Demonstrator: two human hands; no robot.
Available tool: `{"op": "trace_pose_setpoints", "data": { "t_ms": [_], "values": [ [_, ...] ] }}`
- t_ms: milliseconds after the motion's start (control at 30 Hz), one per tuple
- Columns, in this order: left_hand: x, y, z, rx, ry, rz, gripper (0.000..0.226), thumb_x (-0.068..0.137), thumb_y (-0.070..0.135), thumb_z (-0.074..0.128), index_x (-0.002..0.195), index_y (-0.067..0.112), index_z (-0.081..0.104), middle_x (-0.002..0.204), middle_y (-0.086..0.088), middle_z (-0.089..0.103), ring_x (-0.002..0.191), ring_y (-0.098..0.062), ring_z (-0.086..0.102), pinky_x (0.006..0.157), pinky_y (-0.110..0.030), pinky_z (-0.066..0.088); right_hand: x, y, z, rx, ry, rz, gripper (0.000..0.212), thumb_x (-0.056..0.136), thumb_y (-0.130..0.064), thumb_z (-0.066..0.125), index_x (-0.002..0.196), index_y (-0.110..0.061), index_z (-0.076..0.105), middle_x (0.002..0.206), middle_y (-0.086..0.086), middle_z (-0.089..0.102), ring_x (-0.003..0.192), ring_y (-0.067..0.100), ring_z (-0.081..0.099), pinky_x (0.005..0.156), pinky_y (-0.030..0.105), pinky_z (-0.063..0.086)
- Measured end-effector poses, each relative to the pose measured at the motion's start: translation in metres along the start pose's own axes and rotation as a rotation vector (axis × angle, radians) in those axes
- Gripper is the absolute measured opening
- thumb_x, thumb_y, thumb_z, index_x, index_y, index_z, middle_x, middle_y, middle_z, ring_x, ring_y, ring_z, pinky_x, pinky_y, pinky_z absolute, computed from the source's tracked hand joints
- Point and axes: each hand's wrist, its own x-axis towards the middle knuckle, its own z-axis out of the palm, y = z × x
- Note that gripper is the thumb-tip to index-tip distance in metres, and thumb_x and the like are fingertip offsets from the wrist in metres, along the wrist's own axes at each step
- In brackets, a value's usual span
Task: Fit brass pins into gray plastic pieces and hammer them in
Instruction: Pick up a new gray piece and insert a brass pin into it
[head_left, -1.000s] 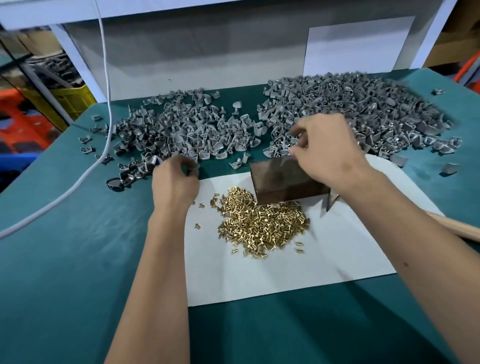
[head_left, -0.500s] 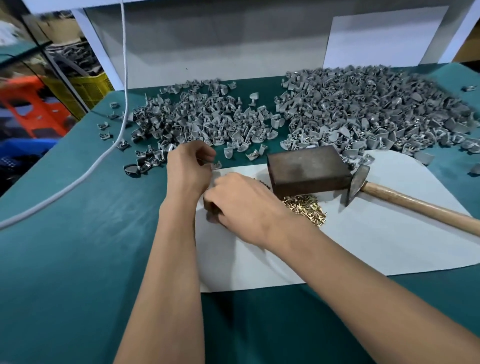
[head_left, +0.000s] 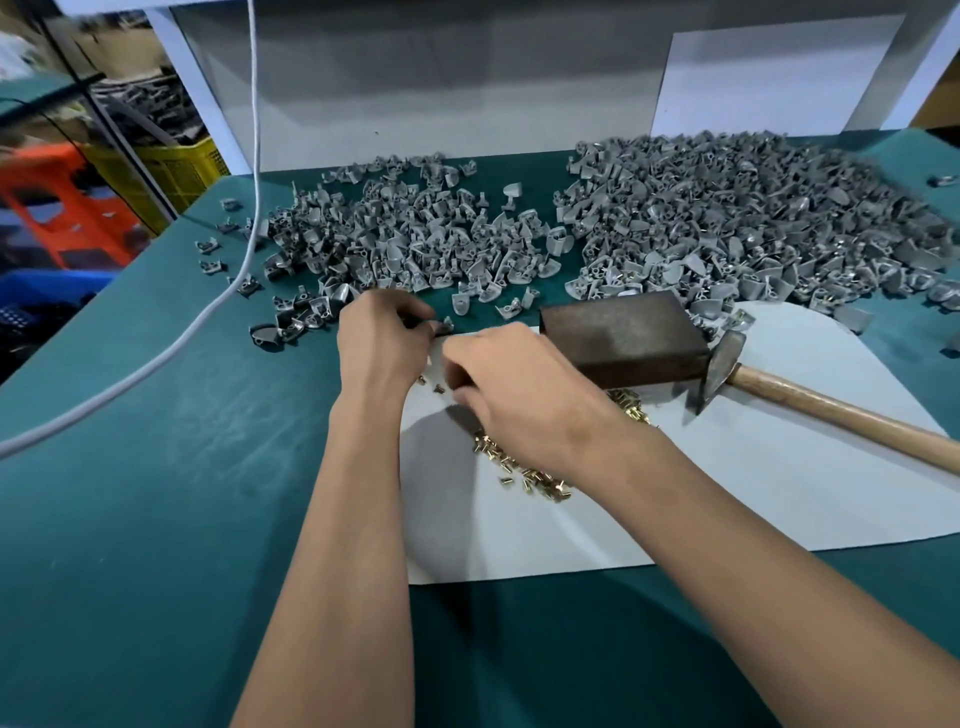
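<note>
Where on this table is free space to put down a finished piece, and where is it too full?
Free: the white sheet in front of the hammer, right of the brass pins; also the green cloth left of the left hand. Crowded: both gray piles behind the metal block.

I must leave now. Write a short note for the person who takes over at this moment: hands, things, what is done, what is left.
Left hand: holds a gray piece at the paper's far edge.
Right hand: fingers curled beside it, over the brass pins; whether it pinches a pin is hidden.
Metal block and hammer lie on the paper, untouched.
Gray pieces: left pile, right pile.
Done: piece picked.
Left: seat the pin, hammer it in, repeat.
</note>
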Motion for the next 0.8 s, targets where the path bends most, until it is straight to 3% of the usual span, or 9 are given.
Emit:
{"op": "trace_pose_setpoints", "data": {
  "t_ms": [133, 233, 300, 500, 633, 700, 800],
  "values": [
    [-0.002, 0.005, 0.002, 0.039, -0.014, 0.014, 0.007, 0.082, 0.009, 0.078, 0.086, 0.016, 0.077, 0.085, 0.001, 0.073, 0.080, -0.020, 0.067, 0.073, -0.028, 0.053, -0.009, 0.016, -0.016, 0.124, 0.114, 0.037, 0.009, 0.093, -0.017, 0.069, 0.088, -0.024, 0.067, 0.089, -0.007, 0.068, 0.083, 0.011, 0.063, 0.082, 0.034, 0.055],
    [-0.005, 0.009, 0.003, 0.058, -0.010, 0.048, 0.009, 0.082, 0.010, 0.078, 0.083, 0.016, 0.071, 0.078, 0.003, 0.068, 0.078, -0.021, 0.065, 0.066, -0.028, 0.049, -0.019, 0.030, -0.030, 0.130, 0.184, 0.080, 0.009, 0.095, -0.016, 0.069, 0.098, -0.024, 0.073, 0.100, -0.009, 0.068, 0.089, 0.003, 0.060, 0.081, 0.012, 0.048],
    [-0.008, 0.012, 0.004, 0.059, -0.005, 0.074, 0.011, 0.081, 0.006, 0.077, 0.083, 0.014, 0.069, 0.075, 0.003, 0.067, 0.078, -0.023, 0.066, 0.068, -0.033, 0.055, -0.026, 0.043, -0.039, 0.133, 0.228, 0.130, 0.012, 0.094, -0.015, 0.069, 0.103, -0.023, 0.074, 0.103, -0.012, 0.065, 0.092, 0.002, 0.058, 0.080, 0.004, 0.038],
    [-0.017, 0.028, 0.007, -0.071, 0.049, 0.111, 0.022, 0.085, 0.001, 0.071, 0.098, 0.019, 0.072, 0.073, 0.005, 0.066, 0.070, -0.015, 0.063, 0.075, -0.036, 0.060, -0.048, 0.092, -0.056, 0.090, 0.484, 0.281, 0.020, 0.094, -0.006, 0.067, 0.107, -0.018, 0.074, 0.107, -0.004, 0.070, 0.100, 0.013, 0.062, 0.098, 0.026, 0.047],
    [-0.025, 0.048, 0.014, -0.292, 0.007, 0.084, 0.033, 0.088, 0.000, 0.059, 0.100, 0.022, 0.080, 0.080, 0.002, 0.074, 0.068, -0.011, 0.067, 0.064, -0.027, 0.060, -0.057, 0.112, -0.049, 0.124, 0.683, 0.430, 0.021, 0.092, -0.002, 0.066, 0.109, -0.013, 0.075, 0.104, 0.004, 0.074, 0.097, 0.022, 0.068, 0.096, 0.040, 0.054],
    [-0.032, 0.058, 0.021, -0.426, -0.038, 0.073, 0.028, 0.088, -0.003, 0.063, 0.100, 0.016, 0.080, 0.082, -0.003, 0.075, 0.067, -0.009, 0.068, 0.068, -0.025, 0.059, -0.057, 0.113, -0.046, 0.143, 0.692, 0.426, 0.021, 0.091, -0.002, 0.068, 0.107, -0.012, 0.075, 0.101, 0.004, 0.075, 0.094, 0.022, 0.069, 0.094, 0.042, 0.055],
    [-0.041, 0.071, 0.028, -0.710, -0.132, 0.012, 0.022, 0.090, -0.008, 0.066, 0.103, 0.006, 0.077, 0.088, -0.008, 0.074, 0.079, -0.021, 0.072, 0.084, -0.036, 0.062, -0.056, 0.108, -0.044, 0.149, 0.701, 0.354, 0.020, 0.089, -0.003, 0.070, 0.104, -0.013, 0.076, 0.098, 0.001, 0.075, 0.091, 0.018, 0.069, 0.093, 0.036, 0.056]
  ]
}}
